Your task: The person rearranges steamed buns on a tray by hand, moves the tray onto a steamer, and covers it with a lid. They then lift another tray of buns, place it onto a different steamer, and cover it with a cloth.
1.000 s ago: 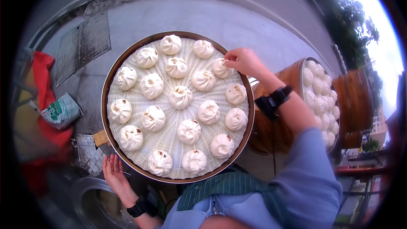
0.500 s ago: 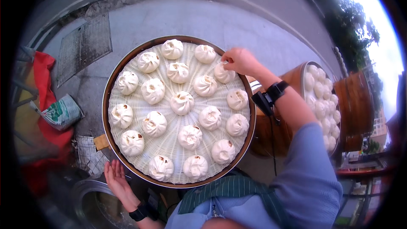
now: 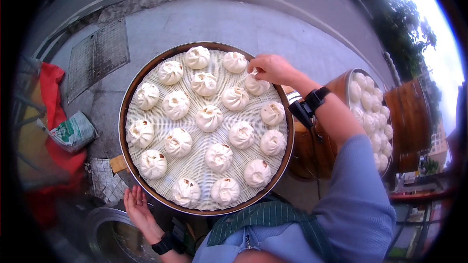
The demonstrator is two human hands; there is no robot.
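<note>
A round steamer tray point(image 3: 125, 141) with a brown rim and a pale woven mat holds several white pleated steamed buns, spaced apart in rings. Some show brown filling at the top. At the far right of the mat, my right hand point(image 3: 277, 69) reaches over the rim, its curled fingers closed at the top of a bun point(image 3: 257, 85). The hand partly covers that bun, and the fingertips are hard to make out. Beside the near left rim, my left hand point(image 3: 140, 210) is palm up with its fingers apart, holding nothing.
To the right stands a wooden steamer point(image 3: 341, 87) packed with smaller white dough balls point(image 3: 370, 117), with another wooden steamer point(image 3: 408, 117) behind it. A metal pot point(image 3: 100, 231) sits at the lower left. A green-and-white bag point(image 3: 75, 131) lies near red cloth point(image 3: 56, 97).
My right hand has shifted slightly to the left and up, still at the same bun. My left hand has moved a little to the right. The buns stay in place.
</note>
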